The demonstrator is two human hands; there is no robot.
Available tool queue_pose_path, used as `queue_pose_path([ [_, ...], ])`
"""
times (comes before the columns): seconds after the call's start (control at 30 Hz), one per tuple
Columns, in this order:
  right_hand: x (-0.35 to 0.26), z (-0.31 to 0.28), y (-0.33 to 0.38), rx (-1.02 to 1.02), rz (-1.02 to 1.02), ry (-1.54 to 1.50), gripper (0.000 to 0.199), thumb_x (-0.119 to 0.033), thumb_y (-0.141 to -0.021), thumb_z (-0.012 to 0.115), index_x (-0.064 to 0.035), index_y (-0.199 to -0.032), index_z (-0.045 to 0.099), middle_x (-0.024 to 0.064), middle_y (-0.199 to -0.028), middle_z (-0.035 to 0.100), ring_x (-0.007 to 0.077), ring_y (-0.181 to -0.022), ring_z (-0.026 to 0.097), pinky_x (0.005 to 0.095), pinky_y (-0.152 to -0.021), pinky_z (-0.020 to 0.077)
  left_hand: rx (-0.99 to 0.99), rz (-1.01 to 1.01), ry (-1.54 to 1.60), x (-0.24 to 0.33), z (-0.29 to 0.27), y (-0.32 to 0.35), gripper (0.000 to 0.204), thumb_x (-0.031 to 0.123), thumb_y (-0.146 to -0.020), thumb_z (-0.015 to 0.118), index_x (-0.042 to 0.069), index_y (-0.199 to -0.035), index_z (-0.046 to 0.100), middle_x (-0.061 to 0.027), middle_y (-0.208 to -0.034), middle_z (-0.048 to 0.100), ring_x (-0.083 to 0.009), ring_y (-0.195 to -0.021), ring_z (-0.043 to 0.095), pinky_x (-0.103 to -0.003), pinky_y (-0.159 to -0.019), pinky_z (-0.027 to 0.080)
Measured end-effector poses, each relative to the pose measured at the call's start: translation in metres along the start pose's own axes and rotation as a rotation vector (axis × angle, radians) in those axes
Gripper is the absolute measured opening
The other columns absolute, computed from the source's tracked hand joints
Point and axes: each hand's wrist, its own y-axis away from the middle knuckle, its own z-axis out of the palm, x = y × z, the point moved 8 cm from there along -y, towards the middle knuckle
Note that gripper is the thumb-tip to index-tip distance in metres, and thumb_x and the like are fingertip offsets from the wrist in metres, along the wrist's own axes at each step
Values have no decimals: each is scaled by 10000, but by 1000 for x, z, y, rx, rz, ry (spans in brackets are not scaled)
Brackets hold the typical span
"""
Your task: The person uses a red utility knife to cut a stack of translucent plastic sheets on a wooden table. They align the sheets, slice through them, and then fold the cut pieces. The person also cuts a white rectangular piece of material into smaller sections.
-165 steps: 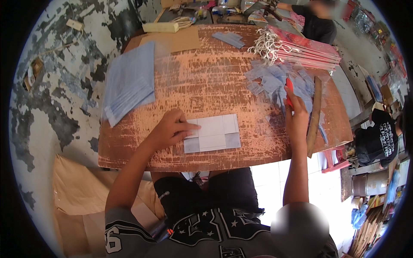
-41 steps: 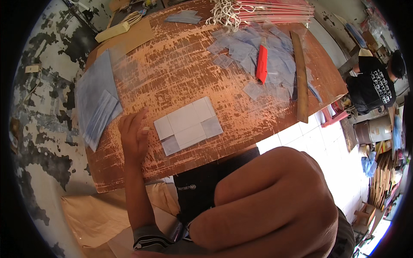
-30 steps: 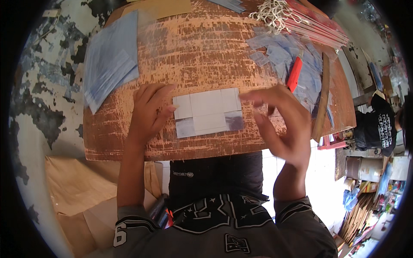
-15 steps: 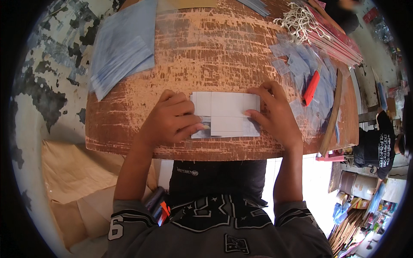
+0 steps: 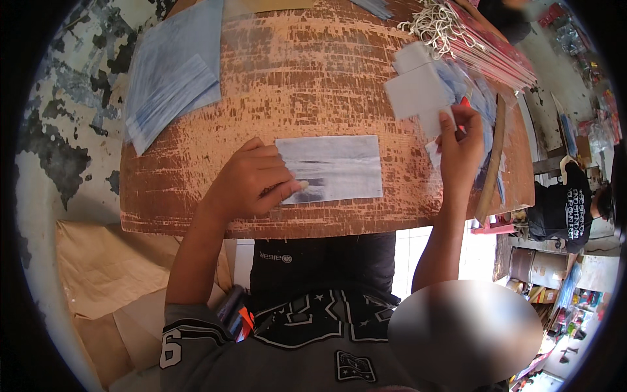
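A pale grey rectangular sheet (image 5: pixel 349 166) with dark streaks lies flat near the table's front edge. The fingers of my left hand (image 5: pixel 256 179) are curled at its left end, with the thumb pressed on its lower left part. Off to the right, my right hand (image 5: pixel 462 140) pinches a white cut-out card (image 5: pixel 418 88) with stepped flaps by its lower end. That card is held above a heap of clear bluish plastic pieces (image 5: pixel 486 114). Just behind my right fingers shows the tip of a red-handled tool (image 5: pixel 465 102), mostly hidden.
Larger bluish plastic sheets (image 5: pixel 173 52) lie stacked at the far left. At the far right are a bundle of white cords (image 5: pixel 437 26) and red-edged strips (image 5: pixel 503 62). A wooden strip (image 5: pixel 491 163) runs along the right side of the worn table (image 5: pixel 287 85). Another person (image 5: pixel 568 206) is beyond it.
The white card has left the grey sheet, carried up and to the right by my right hand, baring the sheet. My left hand has stayed at the sheet's left end.
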Motion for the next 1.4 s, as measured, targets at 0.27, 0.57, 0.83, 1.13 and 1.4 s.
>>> queue_pose_path([
  [0.27, -33, 31, 54, -369, -167, 183, 174, -79, -1042, 719, 1, -1191, 762, 184, -1045, 772, 292, -875, 765, 430, -754, 598, -31, -39, -6, -1, 1, 0, 169, 185, -888, 871, 46, -826, 798, -86, -746, 699, -261, -724, 621, -405, -743, 476],
  [0.57, -33, 50, 91, -429, -67, 223, 137, -145, -1030, 748, -15, -1071, 755, 172, -1027, 760, 362, -897, 770, 473, -810, 587, -18, -286, -123, 22, -13, -2, 212, 192, -955, 824, 7, -1055, 805, -111, -815, 695, -269, -754, 632, -407, -744, 502],
  [0.83, -24, 50, 90, -523, 64, 80, 239, -137, -1053, 752, 36, -1218, 764, 173, -986, 819, 230, -810, 777, 364, -736, 593, 297, -798, -16, 17, -9, 45, 244, 147, -1037, 777, -31, -1203, 772, -82, -977, 665, -169, -813, 598, -321, -755, 506],
  [1.13, -10, 42, 89, -597, 290, -213, 331, -143, -1076, 730, 87, -1313, 740, 106, -983, 815, 123, -779, 725, 287, -699, 576, 368, -823, 41, 21, 7, 42, 265, 148, -1053, 774, -46, -1232, 770, -68, -1001, 657, -140, -831, 595, -285, -782, 511],
  [1.4, -4, 32, 100, -682, 574, -510, 585, -199, -1061, 754, 87, -1539, 578, 171, -1285, 779, 144, -953, 727, 261, -682, 562, 413, -881, 305, 6, 9, 57, 320, 152, -1075, 767, -61, -1312, 743, -16, -1069, 629, -100, -925, 571, -265, -835, 502],
])
